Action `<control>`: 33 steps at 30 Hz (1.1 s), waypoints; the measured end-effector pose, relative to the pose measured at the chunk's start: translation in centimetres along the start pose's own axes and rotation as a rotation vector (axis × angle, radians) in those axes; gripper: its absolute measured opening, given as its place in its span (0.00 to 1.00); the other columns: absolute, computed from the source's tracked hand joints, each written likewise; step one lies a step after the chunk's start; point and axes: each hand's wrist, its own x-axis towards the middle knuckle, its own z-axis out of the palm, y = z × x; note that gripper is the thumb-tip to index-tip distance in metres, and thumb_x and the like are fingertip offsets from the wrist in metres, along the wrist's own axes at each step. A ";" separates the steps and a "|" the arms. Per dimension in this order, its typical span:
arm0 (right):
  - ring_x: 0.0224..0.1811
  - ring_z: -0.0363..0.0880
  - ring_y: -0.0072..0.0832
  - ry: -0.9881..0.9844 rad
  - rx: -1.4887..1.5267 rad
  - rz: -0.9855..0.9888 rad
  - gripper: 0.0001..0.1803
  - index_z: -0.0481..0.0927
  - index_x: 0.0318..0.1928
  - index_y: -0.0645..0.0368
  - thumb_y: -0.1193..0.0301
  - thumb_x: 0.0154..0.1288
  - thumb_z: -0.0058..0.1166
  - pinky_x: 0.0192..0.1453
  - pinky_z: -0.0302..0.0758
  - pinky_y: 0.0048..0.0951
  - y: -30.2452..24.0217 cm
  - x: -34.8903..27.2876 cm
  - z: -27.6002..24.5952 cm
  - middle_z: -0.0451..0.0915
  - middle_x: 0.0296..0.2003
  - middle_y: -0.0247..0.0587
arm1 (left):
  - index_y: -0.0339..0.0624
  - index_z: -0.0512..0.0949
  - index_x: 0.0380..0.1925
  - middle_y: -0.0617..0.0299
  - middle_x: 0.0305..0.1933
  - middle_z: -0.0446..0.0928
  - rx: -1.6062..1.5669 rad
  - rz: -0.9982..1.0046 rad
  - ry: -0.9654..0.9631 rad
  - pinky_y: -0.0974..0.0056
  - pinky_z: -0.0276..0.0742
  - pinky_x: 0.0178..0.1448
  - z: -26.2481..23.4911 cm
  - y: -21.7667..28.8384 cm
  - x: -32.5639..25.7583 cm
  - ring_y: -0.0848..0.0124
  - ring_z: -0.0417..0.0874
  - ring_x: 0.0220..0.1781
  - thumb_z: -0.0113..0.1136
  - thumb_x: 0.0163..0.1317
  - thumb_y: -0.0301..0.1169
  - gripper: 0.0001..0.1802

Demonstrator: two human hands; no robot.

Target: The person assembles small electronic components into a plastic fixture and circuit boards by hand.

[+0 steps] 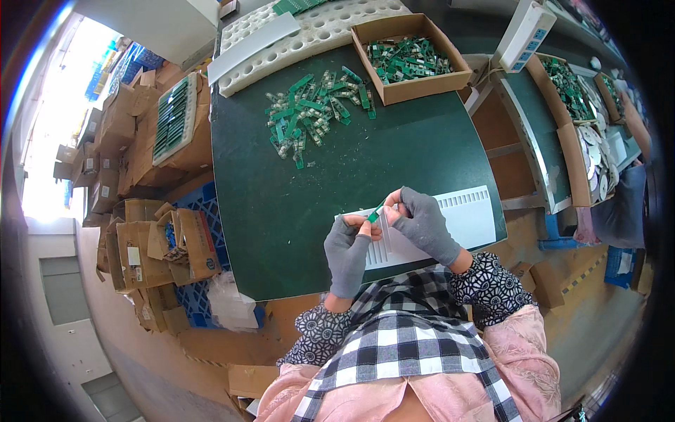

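Observation:
My left hand [346,259], in a grey fingerless glove, pinches a small green circuit board [375,214] between thumb and fingertips. Close against its upper end is my right hand [424,224], gloved the same way, with its fingers pressed together; what they hold is too small to tell. A narrow translucent strip [385,235] hangs below the fingertips, and which hand bears it is unclear. Under both hands lies a white slotted panel [460,219] at the table's near edge, partly covered by them.
Loose green boards [309,105] lie piled on the dark green table [267,211]. Behind them stand a cardboard box [422,90] of similar boards and a white foam tray [330,35] with holes. Cartons [133,246] crowd the left; another person [622,204] is at the right.

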 end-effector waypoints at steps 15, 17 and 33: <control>0.17 0.69 0.14 -0.131 0.147 0.079 0.12 0.78 0.41 0.61 0.65 0.68 0.60 0.21 0.66 0.20 -0.8 2.2 -2.0 0.72 0.20 0.28 | 0.31 0.75 0.38 0.57 0.36 0.81 -0.038 0.012 -0.038 0.68 0.82 0.45 -0.2 0.3 0.0 0.73 0.83 0.37 0.52 0.71 0.25 0.07; 0.16 0.68 0.12 -0.098 0.220 0.028 0.10 0.79 0.39 0.60 0.66 0.69 0.59 0.20 0.65 0.18 -1.7 3.5 -3.1 0.73 0.21 0.26 | 0.32 0.75 0.40 0.56 0.37 0.80 -0.033 0.058 -0.062 0.67 0.82 0.45 -0.4 0.1 -0.1 0.72 0.83 0.38 0.51 0.72 0.26 0.07; 0.36 0.84 0.50 0.115 -0.677 -0.148 0.16 0.78 0.43 0.60 0.61 0.64 0.60 0.43 0.78 0.49 -0.1 20.5 2.1 0.83 0.29 0.54 | 0.32 0.74 0.41 0.58 0.36 0.79 -0.141 0.055 -0.080 0.69 0.81 0.46 -0.3 0.5 0.4 0.73 0.82 0.38 0.49 0.73 0.26 0.07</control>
